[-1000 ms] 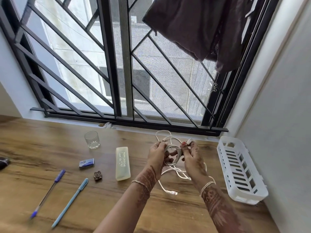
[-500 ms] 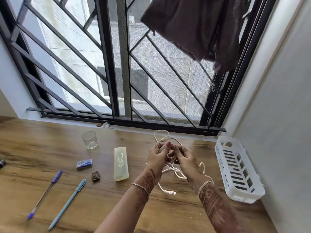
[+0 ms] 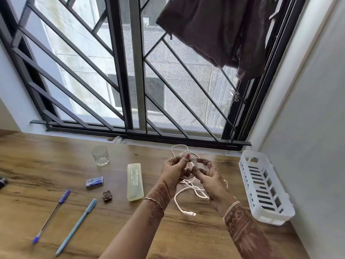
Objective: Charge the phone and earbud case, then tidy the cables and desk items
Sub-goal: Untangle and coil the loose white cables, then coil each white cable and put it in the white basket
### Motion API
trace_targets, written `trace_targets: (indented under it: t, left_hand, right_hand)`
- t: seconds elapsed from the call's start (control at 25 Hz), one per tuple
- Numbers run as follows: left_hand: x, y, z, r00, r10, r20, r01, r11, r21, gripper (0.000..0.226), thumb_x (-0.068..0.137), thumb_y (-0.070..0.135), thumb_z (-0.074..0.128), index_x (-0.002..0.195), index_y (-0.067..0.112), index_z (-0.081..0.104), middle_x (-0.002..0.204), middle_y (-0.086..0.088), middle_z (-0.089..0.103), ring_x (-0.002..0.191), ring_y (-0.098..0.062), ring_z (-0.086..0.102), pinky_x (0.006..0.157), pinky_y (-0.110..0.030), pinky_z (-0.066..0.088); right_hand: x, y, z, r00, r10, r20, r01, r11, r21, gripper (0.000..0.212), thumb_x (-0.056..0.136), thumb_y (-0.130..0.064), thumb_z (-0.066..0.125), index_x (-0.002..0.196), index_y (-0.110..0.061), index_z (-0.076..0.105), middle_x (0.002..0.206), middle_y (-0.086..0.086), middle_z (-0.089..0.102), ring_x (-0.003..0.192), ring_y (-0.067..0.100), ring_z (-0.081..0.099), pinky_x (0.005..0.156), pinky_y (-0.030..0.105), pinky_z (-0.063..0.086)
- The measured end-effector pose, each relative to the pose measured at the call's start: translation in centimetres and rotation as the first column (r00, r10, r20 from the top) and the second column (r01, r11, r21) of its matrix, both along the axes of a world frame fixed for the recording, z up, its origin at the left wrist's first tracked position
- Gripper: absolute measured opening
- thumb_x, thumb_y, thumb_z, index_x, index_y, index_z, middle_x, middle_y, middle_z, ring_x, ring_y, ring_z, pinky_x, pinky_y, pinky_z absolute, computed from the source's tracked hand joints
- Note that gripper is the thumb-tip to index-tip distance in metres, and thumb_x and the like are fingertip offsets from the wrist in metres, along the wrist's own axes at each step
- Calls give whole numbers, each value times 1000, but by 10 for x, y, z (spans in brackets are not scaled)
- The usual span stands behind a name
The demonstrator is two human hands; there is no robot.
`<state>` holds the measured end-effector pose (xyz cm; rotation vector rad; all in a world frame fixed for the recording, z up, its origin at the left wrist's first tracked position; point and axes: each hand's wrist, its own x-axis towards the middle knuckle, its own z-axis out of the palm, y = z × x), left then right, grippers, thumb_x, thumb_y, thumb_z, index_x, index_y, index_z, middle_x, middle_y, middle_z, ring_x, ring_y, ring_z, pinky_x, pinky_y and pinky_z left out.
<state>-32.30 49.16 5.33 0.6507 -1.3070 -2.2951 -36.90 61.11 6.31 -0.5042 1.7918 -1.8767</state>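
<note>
Wide wooden desk (image 3: 168, 240) across the lower frame, and the white basket (image 3: 270, 219) sits at lower right against the wall, its long side running up toward the window. Centre frame, the left hand (image 3: 172, 171) curls round a small coil of cable (image 3: 175, 200), held just above the desk. The right hand (image 3: 211, 181) meets it, fingertips pinching a strand at the coil. The loose tail drops toward the bottom of the frame, below and between the wrists, ending in the plug (image 3: 191, 214) lying on the wood. The right hand looks better placed to gather it, and it is also the one nearer the basket.
</note>
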Motion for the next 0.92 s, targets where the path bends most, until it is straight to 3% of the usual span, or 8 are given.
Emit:
trace_targets:
  t: [0.12, 0.2, 0.28, 0.4, 0.6, 0.72, 0.8, 0.92]
  left_hand:
    - [-2, -2, -1, 1000, 5, 19, -5, 1000, -15, 22, 83, 23, 70, 92, 4, 64, 54, 6, 53, 40, -9, 51, 41, -19, 45]
    - [-4, 4, 1, 1000, -3, 16, 3, 1000, -10, 17, 86, 22, 68, 88, 5, 64, 51, 8, 55, 39, -7, 53, 42, -18, 45]
    - [-7, 7, 2, 1000, -4, 4, 4, 999, 32, 15, 88, 21, 66, 88, 6, 64, 53, 5, 62, 42, -8, 57, 43, -18, 48]
    - [-14, 7, 1, 1000, -19, -9, 20, 996, 87, 17, 90, 21, 63, 94, 5, 65, 63, -3, 63, 46, -9, 59, 46, -19, 50]
    - [-22, 12, -5, 976, -217, -25, 219, 974, 66, 13, 93, 16, 55, 96, 8, 65, 61, 5, 66, 54, -4, 61, 52, -18, 53]
    - [-33, 16, -8, 940, -340, -41, 341, 939, 39, 12, 91, 9, 58, 97, 4, 67, 73, 0, 69, 65, -9, 63, 66, -19, 55]
    - [-44, 25, -11, 926, -378, -8, 378, 926, 1, 7, 86, 4, 64, 92, 3, 68, 71, -3, 70, 61, -9, 63, 66, -20, 56]
    - [-67, 49, -9, 914, -397, 82, 405, 907, -114, 11, 81, 7, 71, 89, 2, 67, 71, -6, 67, 56, -10, 59, 64, -21, 55]
  right_hand:
    - [-1, 3, 0, 971, 92, 219, -44, 975, -217, 42, 83, 16, 57, 119, -5, 52, 76, 9, 71, 57, 8, 68, 47, 13, 49]
    - [-5, -1, -5, 974, 76, 214, -22, 970, -242, 50, 73, 14, 67, 119, -3, 53, 85, 16, 70, 66, 17, 71, 56, 22, 55]
    - [-10, -3, -10, 992, -28, 123, 49, 984, -169, 47, 68, -6, 78, 111, -7, 59, 84, 10, 74, 69, 15, 70, 60, 24, 54]
    - [-19, -5, -14, 990, -140, -37, 139, 990, -21, 24, 79, -22, 75, 100, -14, 68, 83, 3, 74, 67, 9, 64, 60, 19, 50]
    - [-38, 7, -9, 951, -259, -170, 271, 961, 56, 10, 90, -16, 63, 86, -9, 69, 75, 1, 69, 53, 2, 60, 49, 13, 49]
    - [-52, 24, -10, 929, -309, -206, 340, 930, 141, 14, 91, -17, 62, 90, -6, 71, 82, 9, 72, 67, 19, 67, 60, 24, 57]
    - [-64, 40, -10, 909, -344, -233, 390, 900, 194, 19, 91, -18, 63, 99, -3, 72, 91, 13, 73, 78, 26, 70, 67, 31, 59]
    - [-81, 70, -8, 868, -391, -305, 474, 834, 281, 21, 90, -24, 64, 99, -7, 73, 90, 11, 74, 76, 24, 70, 64, 29, 56]
